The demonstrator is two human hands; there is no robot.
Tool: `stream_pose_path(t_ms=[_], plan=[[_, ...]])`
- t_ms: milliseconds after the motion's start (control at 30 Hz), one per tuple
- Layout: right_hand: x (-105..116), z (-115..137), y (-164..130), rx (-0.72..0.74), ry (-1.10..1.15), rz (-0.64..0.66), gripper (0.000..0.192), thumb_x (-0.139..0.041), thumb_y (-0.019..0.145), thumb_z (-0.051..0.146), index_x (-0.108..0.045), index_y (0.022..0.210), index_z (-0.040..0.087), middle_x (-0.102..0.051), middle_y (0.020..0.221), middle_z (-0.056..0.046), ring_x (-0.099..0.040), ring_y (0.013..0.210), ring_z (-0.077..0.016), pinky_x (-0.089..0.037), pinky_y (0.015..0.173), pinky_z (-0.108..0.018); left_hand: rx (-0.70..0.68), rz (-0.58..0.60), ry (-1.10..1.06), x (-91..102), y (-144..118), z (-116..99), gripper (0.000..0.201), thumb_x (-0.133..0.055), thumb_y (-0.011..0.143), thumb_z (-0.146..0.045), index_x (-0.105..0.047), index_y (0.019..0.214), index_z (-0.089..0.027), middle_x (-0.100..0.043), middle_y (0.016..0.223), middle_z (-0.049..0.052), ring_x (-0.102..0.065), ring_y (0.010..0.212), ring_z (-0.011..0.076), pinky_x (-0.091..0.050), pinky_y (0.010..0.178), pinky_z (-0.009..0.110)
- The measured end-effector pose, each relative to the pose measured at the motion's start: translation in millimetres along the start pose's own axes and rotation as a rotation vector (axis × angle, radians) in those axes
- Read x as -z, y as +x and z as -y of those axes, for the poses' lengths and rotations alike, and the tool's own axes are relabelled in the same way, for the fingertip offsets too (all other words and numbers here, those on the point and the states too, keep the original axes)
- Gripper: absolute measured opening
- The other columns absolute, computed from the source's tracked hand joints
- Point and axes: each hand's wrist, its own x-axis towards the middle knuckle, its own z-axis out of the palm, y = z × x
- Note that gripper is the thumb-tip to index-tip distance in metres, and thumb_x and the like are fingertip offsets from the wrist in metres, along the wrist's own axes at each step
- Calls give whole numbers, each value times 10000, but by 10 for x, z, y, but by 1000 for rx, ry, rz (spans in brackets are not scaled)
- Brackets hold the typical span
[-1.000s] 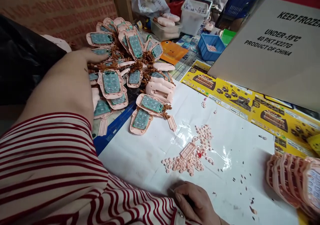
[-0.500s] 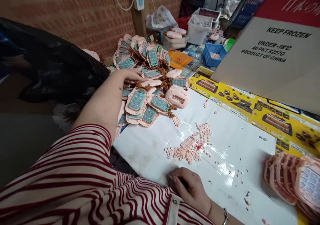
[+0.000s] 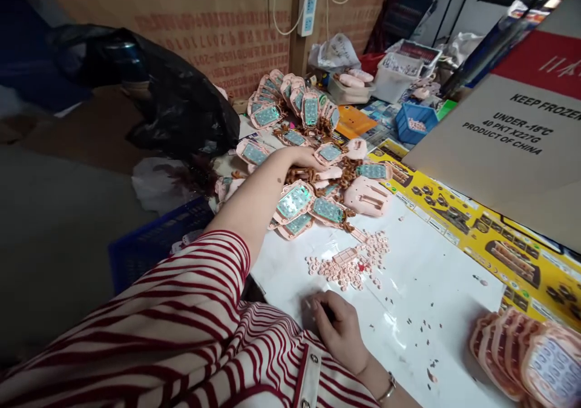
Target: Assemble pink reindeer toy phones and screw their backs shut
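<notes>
The carton (image 3: 512, 148) reads "KEEP FROZEN – UNDER -18°C"; left hand (image 3: 303, 158), grip hidden, has reached deeper into the pink toy-phone shells (image 3: 295, 200) – right hand (image 3: 341, 333) stays fisted.

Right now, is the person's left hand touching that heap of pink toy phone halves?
Touching. The head view shows the left hand lying on the heap of pink toy phone halves, fingers pressed among the pieces with no gap.

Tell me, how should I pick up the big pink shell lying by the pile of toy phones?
Probably grip the big pink shell across its two long sides, coming straight down from above. It lies flat on the white sheet with the pile of toy phones crowding its left side, while its right side is free. The left hand is already in that pile.
</notes>
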Motion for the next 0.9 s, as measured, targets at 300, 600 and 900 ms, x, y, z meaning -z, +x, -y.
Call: stream_pose_path(t_ms=[300, 600, 900], plan=[[26, 17, 35, -24, -22, 3, 221, -549, 970, 315, -685, 840, 198, -710, 691, -17, -647, 602, -134, -528, 570, -234, 2, -58, 122, -65, -83, -597, 857, -800, 701, -633, -684, 1350, -85, -631, 1433, 203, -571, 1331, 384, -421, 1130, 409], [59, 116, 306, 222, -173, 84, 169, -528, 997, 264, -644, 1076, 169, -737, 808, -59, -664, 676, -150, -534, 618, -264, 235, -1115, 44, 27, -1790, 766, 662, -562, 969, -501, -413, 1559, -239, -432, 1609, 87, -234, 1567, 377, -264, 1253, 551], [-928, 1108, 2147, 927, -760, 547, 407, -563, 974, 350, -598, 1285, 90, -618, 1346, -196, -515, 1310, -384, -374, 1115, -586, 582, -1397, -313, -797, -1701, 1663, 655, -332, 1056, -416, -110, 1614, -155, -433, 1581, 226, -500, 1437, 204, -424, 1177, 382]])
